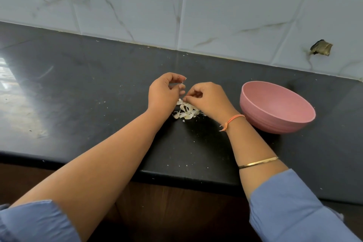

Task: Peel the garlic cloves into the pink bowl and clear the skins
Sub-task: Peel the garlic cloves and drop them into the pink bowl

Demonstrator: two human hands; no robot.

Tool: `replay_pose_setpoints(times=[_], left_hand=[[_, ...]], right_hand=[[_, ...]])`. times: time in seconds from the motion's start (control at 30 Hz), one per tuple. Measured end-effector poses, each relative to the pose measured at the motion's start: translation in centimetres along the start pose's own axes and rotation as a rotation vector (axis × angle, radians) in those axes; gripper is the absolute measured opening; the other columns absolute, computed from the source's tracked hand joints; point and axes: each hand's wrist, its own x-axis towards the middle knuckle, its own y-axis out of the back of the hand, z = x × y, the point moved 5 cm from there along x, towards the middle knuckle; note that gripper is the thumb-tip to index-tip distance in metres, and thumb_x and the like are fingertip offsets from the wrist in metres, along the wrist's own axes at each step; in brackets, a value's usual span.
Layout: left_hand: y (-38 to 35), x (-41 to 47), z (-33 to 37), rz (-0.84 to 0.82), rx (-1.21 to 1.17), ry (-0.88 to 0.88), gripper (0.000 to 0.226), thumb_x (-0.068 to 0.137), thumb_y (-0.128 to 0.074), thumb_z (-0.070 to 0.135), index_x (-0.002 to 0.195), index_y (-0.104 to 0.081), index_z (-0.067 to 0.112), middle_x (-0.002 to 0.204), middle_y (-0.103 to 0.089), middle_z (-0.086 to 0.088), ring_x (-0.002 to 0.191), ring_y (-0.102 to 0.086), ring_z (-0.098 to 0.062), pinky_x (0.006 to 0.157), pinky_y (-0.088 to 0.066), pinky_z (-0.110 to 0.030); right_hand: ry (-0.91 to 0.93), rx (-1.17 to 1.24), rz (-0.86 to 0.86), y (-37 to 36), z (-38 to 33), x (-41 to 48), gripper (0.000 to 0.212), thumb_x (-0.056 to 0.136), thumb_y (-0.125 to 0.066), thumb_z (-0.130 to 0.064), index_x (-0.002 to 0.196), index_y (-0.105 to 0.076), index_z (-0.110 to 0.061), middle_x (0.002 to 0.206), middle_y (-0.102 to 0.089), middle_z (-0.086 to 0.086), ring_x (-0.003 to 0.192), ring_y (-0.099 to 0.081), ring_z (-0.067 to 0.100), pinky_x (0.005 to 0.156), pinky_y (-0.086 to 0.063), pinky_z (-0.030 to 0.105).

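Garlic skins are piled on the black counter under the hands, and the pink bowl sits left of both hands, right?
No. The head view shows the pink bowl right of both the left hand and the right hand. The skins are piled on the black counter under the hands.

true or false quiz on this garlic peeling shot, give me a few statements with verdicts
1. The pink bowl stands to the right of the right hand. True.
2. The garlic skins lie in the bowl. False: they are heaped on the countertop by the hands.
3. The left hand lies flat on the countertop. False: its fingers are curled.
4. An orange thread circles the right wrist. True.
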Motion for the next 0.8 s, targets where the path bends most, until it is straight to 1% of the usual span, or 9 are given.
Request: replay_pose_setpoints(times=[0.07, 0.1, 0.23, 0.4, 0.53, 0.67, 0.73, 0.77, 0.8], left_hand=[[-0.1, 0.2, -0.2, 0.009, -0.004, 0.016, 0.036, 0.09, -0.048, -0.004, 0.085, -0.061, 0.029, 0.09, -0.068, 0.005, 0.074, -0.066, -0.001, 0.061, -0.052, -0.011], [-0.2, 0.3, -0.3, 0.014, -0.003, 0.026, 0.038, 0.09, -0.045, -0.006, 0.085, -0.061, 0.029, 0.091, -0.067, 0.005, 0.076, -0.066, -0.001, 0.062, -0.052, -0.012], [-0.3, 0.5, -0.4, 0.039, -0.005, 0.015, 0.041, 0.09, -0.04, -0.01, 0.089, -0.062, 0.025, 0.098, -0.065, 0.005, 0.082, -0.064, 0.0, 0.071, -0.052, -0.012], [-0.4, 0.6, -0.4, 0.044, 0.005, 0.0, 0.04, 0.091, -0.04, -0.009, 0.089, -0.061, 0.025, 0.1, -0.064, 0.007, 0.087, -0.064, -0.002, 0.072, -0.052, -0.01], [-0.3, 0.6, -0.5, 0.047, 0.008, 0.013, 0.036, 0.091, -0.042, -0.006, 0.095, -0.062, 0.024, 0.093, -0.065, 0.007, 0.079, -0.063, -0.002, 0.072, -0.052, -0.013], [-0.2, 0.5, -0.3, 0.049, -0.017, -0.02, 0.023, 0.093, -0.051, 0.003, 0.102, -0.061, 0.02, 0.092, -0.064, 0.009, 0.078, -0.064, -0.004, 0.075, -0.056, -0.02], [-0.3, 0.4, -0.2, 0.047, -0.023, -0.032, 0.015, 0.093, -0.055, 0.009, 0.102, -0.061, 0.02, 0.091, -0.064, 0.01, 0.079, -0.065, -0.005, 0.077, -0.057, -0.025], [-0.2, 0.4, -0.2, 0.045, -0.023, -0.034, 0.013, 0.093, -0.057, 0.013, 0.102, -0.062, 0.021, 0.09, -0.064, 0.01, 0.079, -0.065, -0.005, 0.077, -0.057, -0.027], [-0.2, 0.3, -0.2, 0.042, -0.022, -0.034, 0.01, 0.093, -0.058, 0.016, 0.101, -0.062, 0.021, 0.09, -0.065, 0.009, 0.079, -0.065, -0.005, 0.078, -0.057, -0.028]], right_hand=[[0.025, -0.04, -0.01, -0.5, -0.3, 0.0, 0.018, 0.079, -0.072, -0.03, 0.074, -0.069, -0.013, 0.064, -0.059, -0.006, 0.061, -0.053, 0.007, 0.063, -0.044, 0.026], [0.025, -0.079, -0.027, -0.9, -0.3, 0.1, 0.02, 0.078, -0.072, -0.033, 0.072, -0.068, -0.014, 0.063, -0.057, -0.006, 0.061, -0.053, 0.008, 0.062, -0.043, 0.027], [-0.027, -0.163, -0.079, -1.7, 0.1, 0.4, 0.029, 0.076, -0.073, -0.039, 0.082, -0.068, -0.011, 0.073, -0.061, 0.0, 0.071, -0.057, 0.017, 0.067, -0.047, 0.031], [-0.04, -0.12, -0.068, -1.6, 0.5, 0.3, 0.017, 0.081, -0.068, -0.029, 0.087, -0.071, -0.013, 0.075, -0.062, -0.001, 0.073, -0.06, 0.017, 0.07, -0.05, 0.032], [-0.052, 0.038, -0.036, -1.3, 0.7, 0.0, 0.011, 0.081, -0.066, -0.02, 0.085, -0.073, -0.012, 0.068, -0.061, -0.006, 0.064, -0.056, 0.007, 0.064, -0.047, 0.025], [-0.109, 0.355, 0.074, -0.2, 1.0, -0.1, 0.008, 0.08, -0.069, -0.014, 0.081, -0.073, -0.008, 0.077, -0.068, 0.002, 0.069, -0.059, 0.006, 0.068, -0.049, 0.022], [-0.159, 0.493, 0.109, 0.3, 1.3, -0.2, 0.009, 0.081, -0.069, -0.015, 0.076, -0.071, -0.009, 0.08, -0.069, 0.002, 0.067, -0.058, -0.001, 0.062, -0.047, 0.015], [-0.189, 0.541, 0.126, 0.4, 1.6, -0.2, 0.01, 0.082, -0.069, -0.017, 0.072, -0.07, -0.012, 0.078, -0.067, -0.002, 0.063, -0.056, -0.006, 0.057, -0.046, 0.012], [-0.22, 0.58, 0.142, 0.5, 1.9, -0.2, 0.013, 0.082, -0.068, -0.018, 0.07, -0.068, -0.015, 0.075, -0.065, -0.006, 0.062, -0.055, -0.005, 0.054, -0.045, 0.012]])
